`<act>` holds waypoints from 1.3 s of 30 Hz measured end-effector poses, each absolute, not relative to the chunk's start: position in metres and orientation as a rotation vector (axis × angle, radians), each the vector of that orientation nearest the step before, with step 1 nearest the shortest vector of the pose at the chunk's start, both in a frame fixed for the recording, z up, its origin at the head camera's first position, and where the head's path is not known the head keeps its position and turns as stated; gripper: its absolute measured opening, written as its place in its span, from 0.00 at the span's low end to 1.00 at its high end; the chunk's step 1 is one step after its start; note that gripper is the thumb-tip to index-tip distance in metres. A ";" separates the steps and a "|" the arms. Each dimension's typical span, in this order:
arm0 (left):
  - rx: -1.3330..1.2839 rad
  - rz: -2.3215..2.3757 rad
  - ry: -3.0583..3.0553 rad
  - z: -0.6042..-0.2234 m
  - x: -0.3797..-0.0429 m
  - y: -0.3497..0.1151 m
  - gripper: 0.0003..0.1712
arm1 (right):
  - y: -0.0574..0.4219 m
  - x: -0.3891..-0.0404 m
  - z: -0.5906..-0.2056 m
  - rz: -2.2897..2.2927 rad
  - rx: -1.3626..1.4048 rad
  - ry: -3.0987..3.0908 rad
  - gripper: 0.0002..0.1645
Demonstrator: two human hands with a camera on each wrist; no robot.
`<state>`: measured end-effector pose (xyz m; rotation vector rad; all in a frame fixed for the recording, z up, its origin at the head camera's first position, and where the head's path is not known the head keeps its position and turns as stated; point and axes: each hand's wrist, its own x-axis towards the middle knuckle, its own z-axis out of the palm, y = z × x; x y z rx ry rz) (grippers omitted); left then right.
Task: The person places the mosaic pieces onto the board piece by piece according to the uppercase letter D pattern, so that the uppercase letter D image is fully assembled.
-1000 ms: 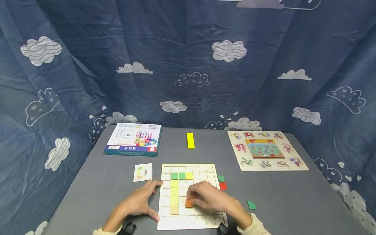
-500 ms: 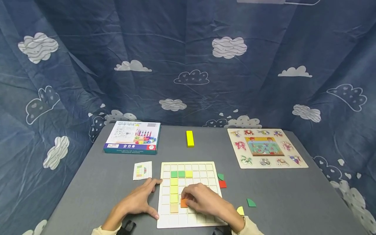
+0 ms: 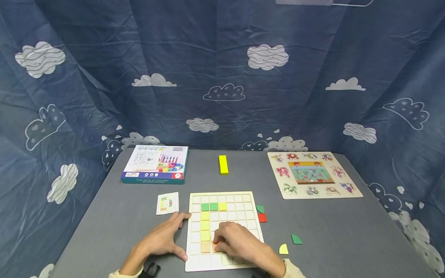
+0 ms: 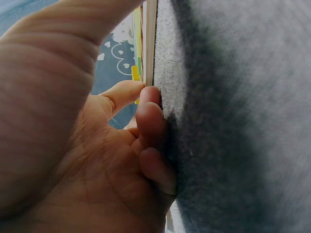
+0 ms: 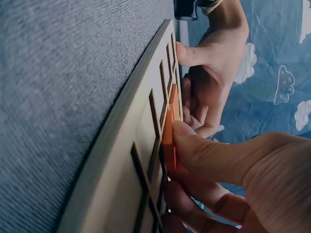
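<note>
A cream grid board (image 3: 222, 264) lies on the grey table. Set in its cells are a column of yellow tiles (image 3: 205, 225) with a tan tile (image 3: 205, 247) at the bottom, two green tiles (image 3: 209, 207) and another yellow tile (image 3: 222, 206). My right hand (image 3: 238, 241) pinches an orange square tile (image 5: 167, 141) between thumb and fingers, low over the cell to the right of the tan tile. Much of it is hidden by the fingers in the head view. My left hand (image 3: 163, 237) is spread, its thumb and index fingertips at the board's left edge.
Green (image 3: 260, 209) and red (image 3: 262, 218) pieces lie against the board's right edge. Farther right are a green quarter piece (image 3: 296, 239) and a yellow one (image 3: 283, 249). Behind stand a pattern card (image 3: 167, 203), a box (image 3: 154, 164), a yellow block (image 3: 223, 165) and a picture puzzle (image 3: 314, 175).
My right hand has carried the orange tile left and down to beside the tan tile. A yellow quarter piece has come out from behind the right forearm. The left hand has stayed in place.
</note>
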<state>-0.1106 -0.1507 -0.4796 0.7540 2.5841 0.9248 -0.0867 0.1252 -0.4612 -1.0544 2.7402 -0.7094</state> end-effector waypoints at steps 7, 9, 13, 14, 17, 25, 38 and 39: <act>0.756 0.921 2.587 -0.481 -0.111 -0.151 0.66 | 0.130 -0.083 -0.454 -0.659 -1.070 2.722 0.08; 0.757 0.918 2.589 -0.481 -0.111 -0.151 0.66 | 0.132 -0.082 -0.452 -0.639 -1.066 2.710 0.10; 0.757 0.918 2.589 -0.479 -0.110 -0.152 0.66 | 0.132 -0.082 -0.451 -0.614 -1.090 2.719 0.10; 0.756 0.917 2.589 -0.479 -0.110 -0.152 0.66 | 0.132 -0.083 -0.451 -0.616 -1.095 2.722 0.10; 0.755 0.918 2.589 -0.478 -0.110 -0.152 0.66 | 0.130 -0.084 -0.453 -0.642 -1.109 2.731 0.11; 0.761 0.919 2.585 -0.480 -0.110 -0.151 0.66 | 0.130 -0.084 -0.458 -0.687 -1.083 2.719 0.11; 0.763 0.922 2.597 -0.481 -0.110 -0.152 0.66 | 0.132 -0.083 -0.457 -0.513 -1.228 2.729 0.09; 0.761 0.923 2.594 -0.481 -0.110 -0.151 0.66 | 0.133 -0.083 -0.457 -0.510 -1.247 2.730 0.10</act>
